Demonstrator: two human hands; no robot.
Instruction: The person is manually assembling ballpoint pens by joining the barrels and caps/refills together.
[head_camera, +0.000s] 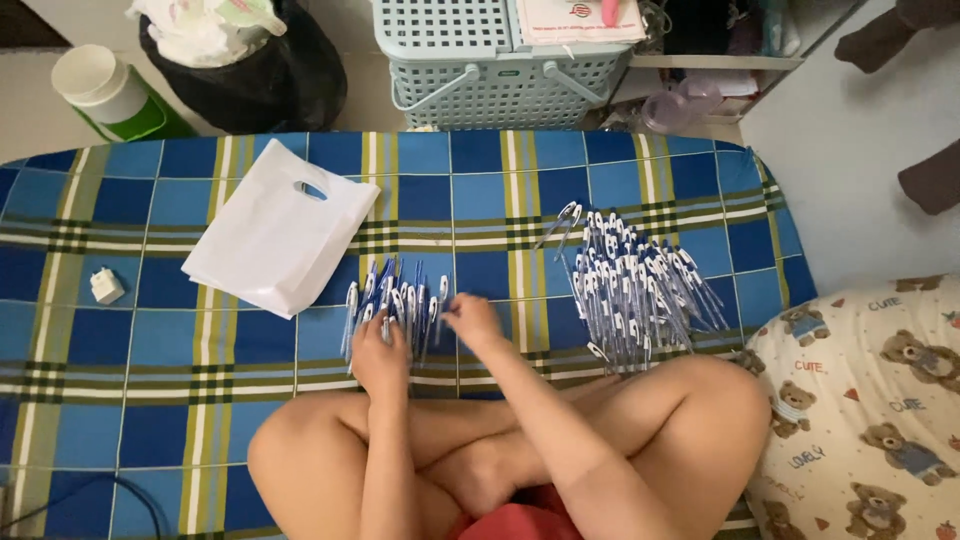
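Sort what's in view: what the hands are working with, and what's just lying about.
In use: left hand and right hand on the small row of pens; big pen pile.
Lying about: white plastic bags, white plug adapter, laundry basket, green jug.

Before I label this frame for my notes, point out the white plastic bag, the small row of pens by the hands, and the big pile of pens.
white plastic bag (275, 235), head view, middle of its flat face.
small row of pens (410, 300), head view, barrels above the hands.
big pile of pens (635, 295), head view, centre of the heap.

place: home bedroom | evidence: plaid bedsheet (620, 165), teddy-bear pillow (870, 400) (laundry basket (500, 70) behind)
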